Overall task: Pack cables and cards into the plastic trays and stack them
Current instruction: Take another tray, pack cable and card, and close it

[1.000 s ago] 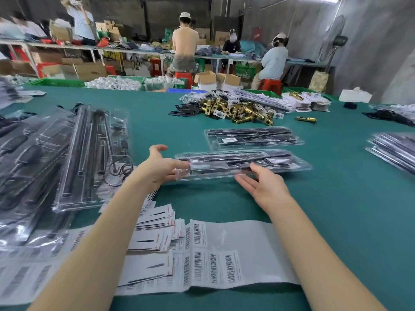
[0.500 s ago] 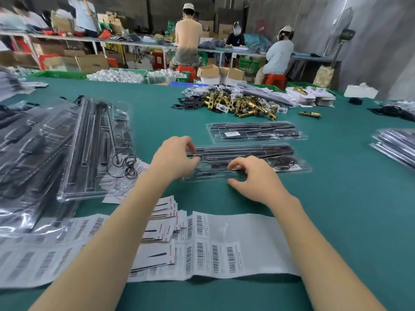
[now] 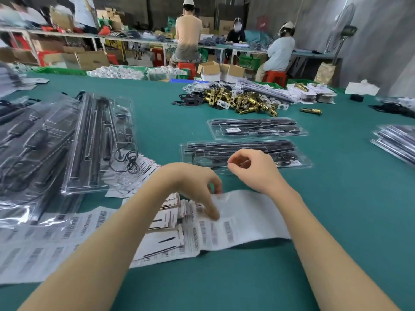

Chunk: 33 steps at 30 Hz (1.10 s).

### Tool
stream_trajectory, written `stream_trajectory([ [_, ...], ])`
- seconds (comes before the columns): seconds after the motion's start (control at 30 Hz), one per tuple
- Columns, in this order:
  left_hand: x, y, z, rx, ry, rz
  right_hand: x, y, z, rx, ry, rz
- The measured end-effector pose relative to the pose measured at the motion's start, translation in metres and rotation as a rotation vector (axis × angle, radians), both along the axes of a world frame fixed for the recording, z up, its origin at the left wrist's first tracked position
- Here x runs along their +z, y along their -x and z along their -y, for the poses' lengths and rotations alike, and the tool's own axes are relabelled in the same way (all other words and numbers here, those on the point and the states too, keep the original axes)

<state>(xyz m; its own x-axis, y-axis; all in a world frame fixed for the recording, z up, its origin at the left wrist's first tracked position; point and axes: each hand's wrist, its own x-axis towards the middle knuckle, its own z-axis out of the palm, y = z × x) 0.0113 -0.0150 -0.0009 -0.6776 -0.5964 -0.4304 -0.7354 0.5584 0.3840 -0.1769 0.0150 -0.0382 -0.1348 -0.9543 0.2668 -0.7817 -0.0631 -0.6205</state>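
Note:
A filled clear plastic tray [image 3: 296, 158] with black parts and a coiled cable lies in front of me, and a second filled tray [image 3: 258, 129] lies just behind it. My right hand [image 3: 258, 171] hovers over the near tray's front edge, fingers loosely curled and holding nothing. Nearer to me, my left hand [image 3: 190, 182] is at the top edge of a white barcode label sheet [image 3: 251, 218], pinching it between thumb and fingers. A fanned pile of printed cards [image 3: 168, 215] lies under that hand's wrist. An open tray with a loose cable [image 3: 101, 142] sits on a stack at the left.
Bagged black parts [image 3: 29, 142] are piled at the far left. A heap of brass latches [image 3: 242, 102] lies beyond the trays. More packed trays [image 3: 397, 142] are stacked at the right edge. Several people work at benches in the background.
Both hands have left the near tray. My left hand drew back to the label sheet and cards, and my right hand lifted off the tray's front edge.

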Motion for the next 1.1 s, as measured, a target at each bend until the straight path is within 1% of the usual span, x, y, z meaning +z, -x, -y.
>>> stream_trajectory([
  [0.07,-0.007,-0.008,0.008,0.124,-0.147,-0.248,0.005,-0.005,-0.001,0.039,0.053,0.038],
  [0.1,-0.01,-0.012,0.012,0.193,-0.199,-0.339,0.008,-0.007,-0.002,0.061,0.087,0.042],
  [0.23,-0.018,-0.02,0.025,0.398,-0.352,-0.582,0.021,-0.013,-0.007,0.058,0.366,-0.127],
  [0.3,-0.023,-0.02,0.029,0.444,-0.375,-0.666,0.028,-0.014,-0.011,0.119,0.442,-0.131],
  [0.43,-0.029,-0.014,0.031,0.455,-0.309,-0.702,0.024,-0.022,-0.028,0.245,0.519,-0.29],
  [0.5,-0.029,-0.012,0.029,0.43,-0.283,-0.71,0.018,-0.018,-0.032,0.31,0.415,-0.309],
  [0.6,-0.032,-0.011,0.026,0.429,-0.276,-0.751,0.006,-0.005,-0.031,0.357,0.145,-0.24],
  [0.63,-0.033,-0.011,0.027,0.436,-0.271,-0.763,0.001,-0.002,-0.03,0.351,0.1,-0.203],
  [0.77,-0.032,-0.009,0.027,0.426,-0.299,-0.811,-0.011,0.003,-0.028,0.272,0.175,-0.052],
  [0.9,-0.036,-0.007,0.027,0.455,-0.337,-0.833,-0.018,0.003,-0.027,0.22,0.157,0.116],
  [1.0,-0.041,-0.006,0.026,0.462,-0.332,-0.844,-0.021,0.0,-0.026,0.196,0.137,0.188],
  [1.1,-0.042,-0.004,0.026,0.48,-0.331,-0.86,-0.021,0.001,-0.024,0.155,0.168,0.224],
])
